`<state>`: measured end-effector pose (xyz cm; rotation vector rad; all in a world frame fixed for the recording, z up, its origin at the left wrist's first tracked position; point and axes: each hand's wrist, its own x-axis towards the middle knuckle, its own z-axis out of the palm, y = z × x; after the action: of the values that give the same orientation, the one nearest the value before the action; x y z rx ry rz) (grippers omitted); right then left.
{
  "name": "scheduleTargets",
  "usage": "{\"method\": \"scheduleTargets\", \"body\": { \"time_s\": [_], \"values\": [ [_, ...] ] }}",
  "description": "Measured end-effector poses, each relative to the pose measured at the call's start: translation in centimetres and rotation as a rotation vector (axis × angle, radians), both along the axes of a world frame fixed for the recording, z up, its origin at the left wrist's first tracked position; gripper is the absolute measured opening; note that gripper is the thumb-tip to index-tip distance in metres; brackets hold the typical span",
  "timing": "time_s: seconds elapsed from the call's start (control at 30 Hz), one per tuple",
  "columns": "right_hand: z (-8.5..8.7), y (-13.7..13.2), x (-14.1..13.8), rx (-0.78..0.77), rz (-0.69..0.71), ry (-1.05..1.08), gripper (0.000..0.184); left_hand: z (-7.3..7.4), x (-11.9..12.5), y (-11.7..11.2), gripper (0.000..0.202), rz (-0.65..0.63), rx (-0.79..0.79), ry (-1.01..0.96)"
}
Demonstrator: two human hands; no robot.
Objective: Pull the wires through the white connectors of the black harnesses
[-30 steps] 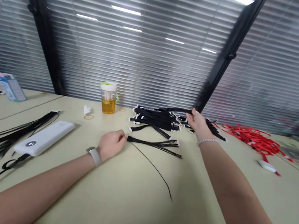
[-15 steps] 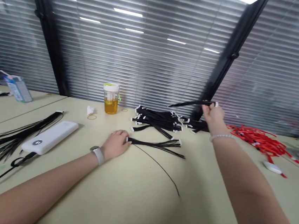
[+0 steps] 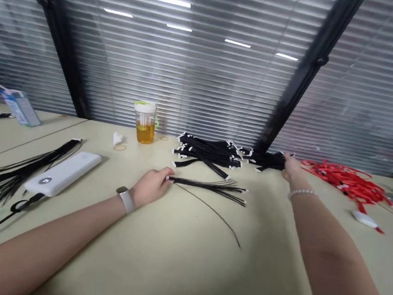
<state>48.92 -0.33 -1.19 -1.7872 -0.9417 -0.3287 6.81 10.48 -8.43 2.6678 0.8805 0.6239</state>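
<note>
Between the thumb and fingers of my left hand (image 3: 151, 184) is the white connector end of a black wire harness (image 3: 210, 186). Its thin wires fan out to the right over the table, and one loose wire curves towards me. Far off at the right, my right hand (image 3: 292, 169) is closed on a black cable (image 3: 278, 160) at a small pile of black cables (image 3: 263, 158) with white ends. Its fingertips are partly hidden. A larger pile of black cables (image 3: 210, 151) lies between the hands, towards the blinds.
Red cables (image 3: 349, 181) lie heaped at the right, with a small white device (image 3: 365, 219) in front. A cup of amber drink (image 3: 145, 126) stands at the back. On the left are a white power bank (image 3: 65, 174), more black wires (image 3: 38, 162) and a drink carton (image 3: 21, 107).
My right hand has lowered the black cable from the air onto the small pile at the right. My left hand stays at the harness's connector, and the fanned wires have shifted slightly.
</note>
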Motion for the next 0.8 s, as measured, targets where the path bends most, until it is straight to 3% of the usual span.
{"method": "scheduleTargets", "body": {
  "time_s": [0.13, 0.23, 0.37, 0.43, 0.5, 0.57, 0.63, 0.7, 0.8],
  "values": [
    [-2.6, 0.4, -3.6, -0.232, 0.174, -0.030, 0.029, -0.1, -0.1, -0.1, 0.035, -0.026, 0.043, 0.007],
    [-4.6, -1.4, -8.2, -0.419, 0.436, -0.159, 0.033, -0.1, -0.2, -0.6, 0.037, -0.059, 0.082, -0.025],
    [-6.5, -4.7, -14.3, -0.585, 0.626, -0.365, 0.072, 0.5, -0.7, -1.7, 0.038, -0.068, 0.141, -0.093],
    [-6.7, -5.5, -16.2, -0.622, 0.631, -0.450, 0.079, 1.1, -1.0, -2.3, 0.040, -0.021, 0.182, -0.132],
    [-6.2, -5.7, -17.2, -0.647, 0.612, -0.529, 0.060, 1.8, -1.2, -3.0, 0.039, -0.037, 0.244, -0.185],
    [-5.2, -5.7, -17.3, -0.657, 0.562, -0.599, 0.034, 2.5, -1.5, -3.6, 0.034, -0.144, 0.314, -0.263],
    [-3.9, -6.0, -16.8, -0.645, 0.474, -0.649, 0.027, 3.3, -1.8, -4.3, 0.031, -0.226, 0.350, -0.367],
    [-2.8, -6.6, -16.0, -0.617, 0.369, -0.674, 0.027, 3.8, -2.1, -4.8, 0.033, -0.227, 0.314, -0.447],
    [-2.3, -8.0, -14.6, -0.592, 0.257, -0.673, 0.026, 4.1, -2.1, -4.9, 0.038, -0.219, 0.130, -0.459]
  ]
}}
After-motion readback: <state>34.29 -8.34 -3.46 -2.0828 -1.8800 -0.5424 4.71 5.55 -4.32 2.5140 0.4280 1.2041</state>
